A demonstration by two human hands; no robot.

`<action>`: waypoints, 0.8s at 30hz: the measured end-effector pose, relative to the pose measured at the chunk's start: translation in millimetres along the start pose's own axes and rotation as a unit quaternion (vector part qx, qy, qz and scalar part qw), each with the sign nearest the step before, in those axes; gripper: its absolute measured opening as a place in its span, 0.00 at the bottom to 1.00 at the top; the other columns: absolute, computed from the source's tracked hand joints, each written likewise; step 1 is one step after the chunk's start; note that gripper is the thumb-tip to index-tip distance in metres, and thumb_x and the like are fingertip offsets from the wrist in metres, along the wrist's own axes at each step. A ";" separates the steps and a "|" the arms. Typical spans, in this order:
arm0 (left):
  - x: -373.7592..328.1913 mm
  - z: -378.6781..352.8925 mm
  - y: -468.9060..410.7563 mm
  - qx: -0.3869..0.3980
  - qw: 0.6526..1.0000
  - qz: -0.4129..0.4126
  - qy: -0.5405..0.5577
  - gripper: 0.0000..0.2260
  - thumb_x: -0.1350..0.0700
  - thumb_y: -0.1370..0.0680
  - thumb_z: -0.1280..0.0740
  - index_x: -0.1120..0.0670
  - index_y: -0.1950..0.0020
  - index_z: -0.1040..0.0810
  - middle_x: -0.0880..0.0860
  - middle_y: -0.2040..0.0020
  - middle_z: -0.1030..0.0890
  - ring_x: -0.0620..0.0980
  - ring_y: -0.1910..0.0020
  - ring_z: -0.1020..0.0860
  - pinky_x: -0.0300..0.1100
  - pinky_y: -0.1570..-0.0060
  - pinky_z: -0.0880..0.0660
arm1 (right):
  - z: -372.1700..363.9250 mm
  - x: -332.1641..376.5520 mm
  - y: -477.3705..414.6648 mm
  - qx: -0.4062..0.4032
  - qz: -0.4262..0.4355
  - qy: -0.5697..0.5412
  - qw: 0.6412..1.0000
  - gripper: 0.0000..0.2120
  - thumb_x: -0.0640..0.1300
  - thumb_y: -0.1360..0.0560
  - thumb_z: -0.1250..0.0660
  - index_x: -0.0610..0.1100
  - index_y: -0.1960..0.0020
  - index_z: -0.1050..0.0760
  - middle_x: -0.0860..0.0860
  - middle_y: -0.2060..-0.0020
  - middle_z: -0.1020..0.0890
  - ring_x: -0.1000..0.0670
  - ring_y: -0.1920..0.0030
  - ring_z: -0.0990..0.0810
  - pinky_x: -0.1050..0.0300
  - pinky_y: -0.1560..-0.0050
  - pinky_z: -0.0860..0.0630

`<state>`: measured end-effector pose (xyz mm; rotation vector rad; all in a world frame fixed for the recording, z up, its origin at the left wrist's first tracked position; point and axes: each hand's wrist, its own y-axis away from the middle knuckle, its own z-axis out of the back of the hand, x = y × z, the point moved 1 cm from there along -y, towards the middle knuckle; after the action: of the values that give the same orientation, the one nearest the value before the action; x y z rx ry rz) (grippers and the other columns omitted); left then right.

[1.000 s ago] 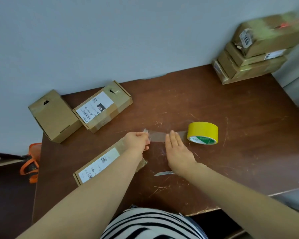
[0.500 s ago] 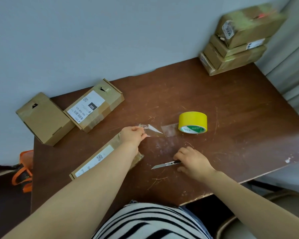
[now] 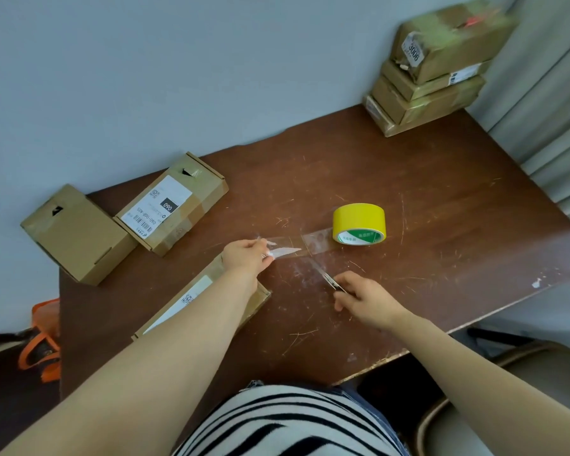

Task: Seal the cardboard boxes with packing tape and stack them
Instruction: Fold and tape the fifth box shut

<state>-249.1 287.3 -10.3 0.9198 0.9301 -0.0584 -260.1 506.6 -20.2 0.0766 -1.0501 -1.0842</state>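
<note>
At centre frame, the left hand (image 3: pixel 244 258) pinches the free end of a clear tape strip (image 3: pixel 290 246) drawn from the yellow roll (image 3: pixel 359 222) just right of centre. The right hand (image 3: pixel 367 299), fingers curled round a knife (image 3: pixel 328 278), sets the blade at the strip. The cut should go cleanest with the strip taut and the blade near the roll. A cardboard box (image 3: pixel 191 301) lies under the left forearm.

I see a scratched table (image 3: pixel 441 225) with a tape roll (image 3: pixel 359 224). Left of the roll lie a plain box (image 3: pixel 76 235), a label box (image 3: pixel 171 205), a flat box (image 3: pixel 191 301). Far back right: a stack (image 3: pixel 431 70).
</note>
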 end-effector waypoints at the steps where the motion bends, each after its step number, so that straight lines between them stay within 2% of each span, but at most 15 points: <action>1: -0.1 0.3 0.7 0.000 1.000 0.002 0.003 0.01 0.63 0.24 0.30 0.61 0.55 0.20 0.54 0.56 0.20 0.54 0.55 0.18 0.41 0.59 0.19 | -2.3 4.7 -3.5 -0.024 -0.001 -0.025 0.999 0.07 0.43 0.20 0.40 0.50 0.43 0.29 0.55 0.67 0.20 0.54 0.64 0.24 0.54 0.55 0.26; 2: -0.1 0.2 1.8 0.000 1.000 0.005 0.005 0.02 0.64 0.24 0.30 0.61 0.56 0.20 0.54 0.57 0.20 0.54 0.55 0.18 0.40 0.60 0.19 | -3.7 9.9 -8.0 -0.047 -0.004 -0.039 0.998 0.06 0.43 0.20 0.41 0.51 0.44 0.28 0.55 0.70 0.22 0.54 0.65 0.25 0.53 0.55 0.26; 4: -0.9 0.2 4.1 -0.002 1.000 0.005 0.004 0.03 0.64 0.24 0.31 0.61 0.58 0.21 0.53 0.58 0.21 0.54 0.54 0.18 0.41 0.58 0.19 | -5.0 21.1 -18.5 -0.074 -0.014 -0.031 0.997 0.07 0.46 0.18 0.44 0.50 0.48 0.28 0.54 0.69 0.23 0.51 0.63 0.25 0.51 0.54 0.26; 8: -3.3 -0.7 5.3 0.003 1.000 0.002 -0.001 0.06 0.64 0.24 0.32 0.61 0.61 0.21 0.52 0.60 0.22 0.54 0.52 0.19 0.42 0.55 0.19 | -9.0 35.8 -35.1 -0.097 -0.044 0.066 0.992 0.15 0.47 0.17 0.49 0.40 0.44 0.27 0.43 0.52 0.20 0.42 0.49 0.23 0.54 0.56 0.32; 12: -2.0 -0.2 3.7 0.004 1.000 -0.010 -0.003 0.06 0.64 0.23 0.32 0.62 0.60 0.20 0.50 0.60 0.22 0.53 0.53 0.19 0.41 0.54 0.19 | -11.2 44.3 -45.2 -0.084 -0.064 0.137 0.985 0.16 0.46 0.17 0.49 0.39 0.41 0.27 0.42 0.46 0.21 0.40 0.44 0.24 0.53 0.52 0.30; 16: -2.3 -1.4 2.5 0.004 1.000 -0.029 -0.010 0.08 0.63 0.22 0.33 0.59 0.62 0.21 0.49 0.60 0.22 0.51 0.56 0.18 0.39 0.56 0.20 | -14.4 48.4 -50.0 -0.070 -0.082 0.148 0.983 0.16 0.46 0.17 0.49 0.39 0.40 0.28 0.40 0.44 0.21 0.39 0.42 0.24 0.51 0.48 0.28; 20: -3.3 0.1 1.9 -0.008 0.998 -0.054 -0.042 0.05 0.62 0.22 0.33 0.59 0.56 0.19 0.50 0.58 0.20 0.48 0.60 0.18 0.40 0.56 0.19 | -18.0 41.3 -40.7 -0.056 -0.075 0.178 0.980 0.15 0.47 0.17 0.49 0.40 0.39 0.30 0.41 0.45 0.20 0.39 0.44 0.23 0.51 0.53 0.29; 24: -15.6 12.5 -2.8 0.001 0.992 -0.099 -0.076 0.07 0.62 0.22 0.34 0.60 0.59 0.20 0.50 0.57 0.20 0.47 0.65 0.19 0.46 0.52 0.19 | -28.9 29.5 -20.3 -0.066 -0.054 0.180 0.980 0.15 0.51 0.17 0.49 0.45 0.40 0.29 0.46 0.47 0.20 0.43 0.46 0.22 0.54 0.57 0.30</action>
<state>-251.7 271.7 2.1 0.8108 0.8777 -0.2954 -251.1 462.0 -27.1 0.2176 -0.6531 -1.1833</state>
